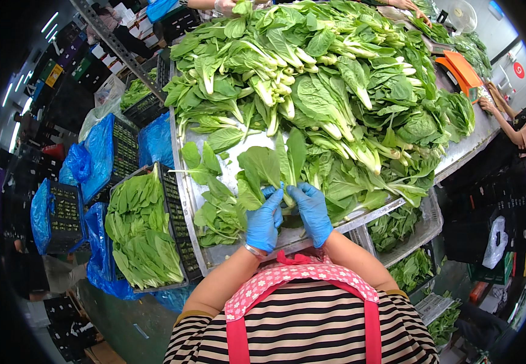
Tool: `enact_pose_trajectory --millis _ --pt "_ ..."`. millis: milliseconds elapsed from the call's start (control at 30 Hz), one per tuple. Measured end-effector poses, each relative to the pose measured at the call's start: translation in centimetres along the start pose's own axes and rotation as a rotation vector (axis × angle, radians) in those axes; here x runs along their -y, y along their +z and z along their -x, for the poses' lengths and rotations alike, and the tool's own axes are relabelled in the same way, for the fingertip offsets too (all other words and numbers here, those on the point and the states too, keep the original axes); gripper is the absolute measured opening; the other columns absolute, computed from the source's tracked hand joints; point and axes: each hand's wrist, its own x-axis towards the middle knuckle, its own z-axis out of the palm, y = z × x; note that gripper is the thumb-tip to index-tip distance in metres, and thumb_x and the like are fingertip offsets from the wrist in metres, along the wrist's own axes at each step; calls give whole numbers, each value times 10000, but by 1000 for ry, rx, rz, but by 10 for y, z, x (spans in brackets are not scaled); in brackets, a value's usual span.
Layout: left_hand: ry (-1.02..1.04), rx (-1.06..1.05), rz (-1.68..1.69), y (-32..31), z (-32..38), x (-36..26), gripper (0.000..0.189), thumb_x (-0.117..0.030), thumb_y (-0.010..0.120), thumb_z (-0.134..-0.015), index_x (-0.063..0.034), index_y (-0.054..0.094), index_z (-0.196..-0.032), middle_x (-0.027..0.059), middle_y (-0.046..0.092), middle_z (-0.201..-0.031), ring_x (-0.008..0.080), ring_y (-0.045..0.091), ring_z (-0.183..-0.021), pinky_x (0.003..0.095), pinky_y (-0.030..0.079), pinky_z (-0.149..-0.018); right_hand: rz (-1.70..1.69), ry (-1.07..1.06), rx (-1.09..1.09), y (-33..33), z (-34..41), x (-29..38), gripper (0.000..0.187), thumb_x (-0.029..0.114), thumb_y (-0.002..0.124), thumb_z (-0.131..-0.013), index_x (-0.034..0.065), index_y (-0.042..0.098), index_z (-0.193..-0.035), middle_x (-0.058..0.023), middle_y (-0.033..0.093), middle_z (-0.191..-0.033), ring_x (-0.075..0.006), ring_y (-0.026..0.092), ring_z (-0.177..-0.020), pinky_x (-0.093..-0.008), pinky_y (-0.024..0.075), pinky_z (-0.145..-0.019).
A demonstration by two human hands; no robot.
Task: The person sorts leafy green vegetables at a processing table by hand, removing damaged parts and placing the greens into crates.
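My left hand [265,223], in a blue glove, pinches the lower stalks of a leafy green head [263,166] with its fingertips. My right hand [312,211], gloved likewise, grips the base of the same head from the other side. Its broad leaves point away from me, and my fingers partly hide the base. Loose leaves [222,214] lie left of my left hand on the metal table [256,141]. Beyond both hands rises a large pile of leafy greens [322,95], pale stalks showing among the leaves.
A black crate [178,218] filled with trimmed leaves [142,232] stands by the table's left side. Blue plastic [99,150] covers other crates. Below right is a grey crate [431,223] of leaves. An orange scale [463,73] sits farther right, near another person's hands [490,102].
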Motion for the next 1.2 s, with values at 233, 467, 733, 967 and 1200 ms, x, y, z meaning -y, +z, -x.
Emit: enact_pose_trajectory --millis 233,467,733,967,1200 --pt "8 -7 -12 -2 -1 -2 104 -131 555 -798 -77 548 -886 -76 328 -507 33 258 -371 191 177 -343 -322 -33 28 4 -7 -25 146 203 521 -804 67 553 -761 36 482 -676 -46 403 -637 -203 332 -595" --pt "-22 -24 14 -5 -1 -4 95 -127 563 -793 -81 544 -874 -78 338 -519 29 273 -383 186 191 -344 -262 -74 51 13 8 -12 112 168 506 -820 59 533 -824 16 510 -724 -65 428 -671 -231 354 -616" --pt "-27 11 -5 -2 8 -4 140 -209 610 -767 -111 543 -839 -65 470 -631 29 362 -466 166 267 -408 1117 -1036 -30 7 12 12 298 99 561 -786 -15 486 -1051 -109 558 -967 -171 548 -825 -256 432 -677" --pt "-133 95 198 -14 2 -10 80 -119 587 -764 -102 509 -768 -30 426 -596 93 369 -501 221 293 -466 -58 -237 157 5 12 1 316 30 626 -730 -2 485 -1011 -42 546 -869 -84 508 -747 -213 432 -676" --pt "-97 220 424 -40 17 -13 108 -99 594 -764 -80 518 -838 -12 466 -676 94 368 -570 225 299 -508 -548 -208 109 10 22 23 294 8 570 -758 10 466 -1033 -34 535 -825 -97 507 -725 -196 415 -668"
